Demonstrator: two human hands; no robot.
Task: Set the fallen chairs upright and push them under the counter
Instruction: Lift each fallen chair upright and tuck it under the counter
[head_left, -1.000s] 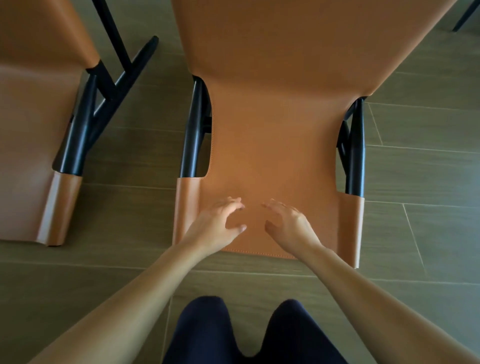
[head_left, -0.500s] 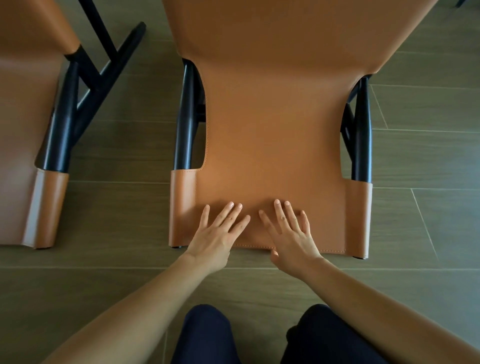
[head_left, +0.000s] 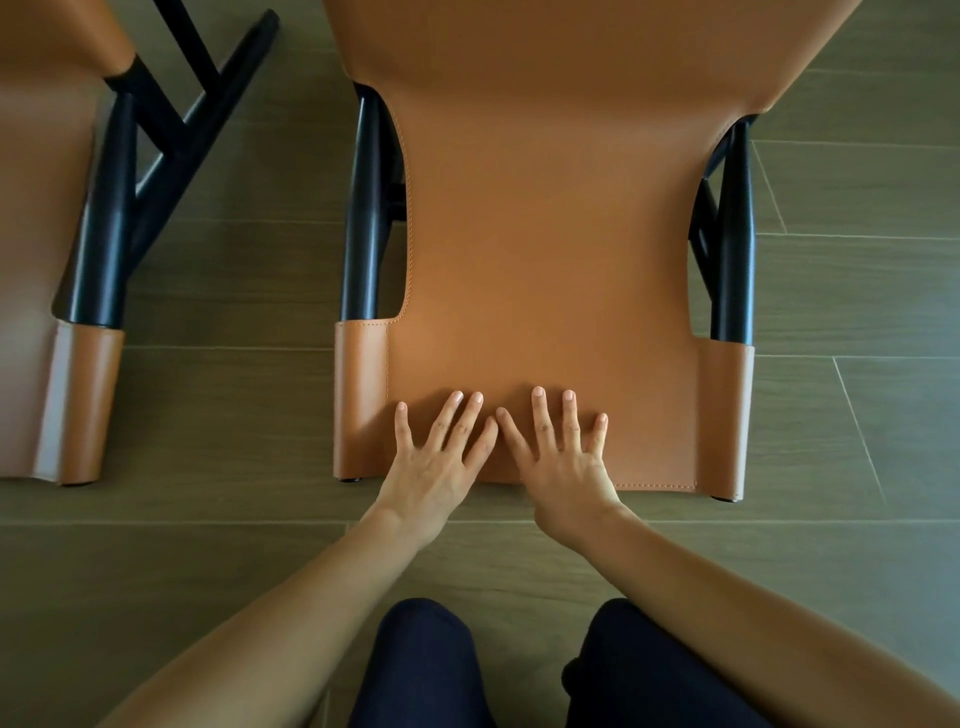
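Observation:
A tan leather chair with black posts lies on its back on the floor in front of me, its backrest top edge nearest me. My left hand lies flat on the backrest near that edge, fingers straight and spread. My right hand lies flat beside it, index fingertips almost meeting. Both thumbs are hidden at or under the edge. A second fallen chair of the same kind lies at the left, cut off by the frame.
Grey-brown wood-look floor tiles surround the chairs. Black legs of the left chair angle toward the gap between the two chairs. My knees in dark trousers are just below my hands. No counter is in view.
Both hands went from hovering with curled fingers to lying flat on the backrest's near edge. They have since spread slightly; the chair has not moved.

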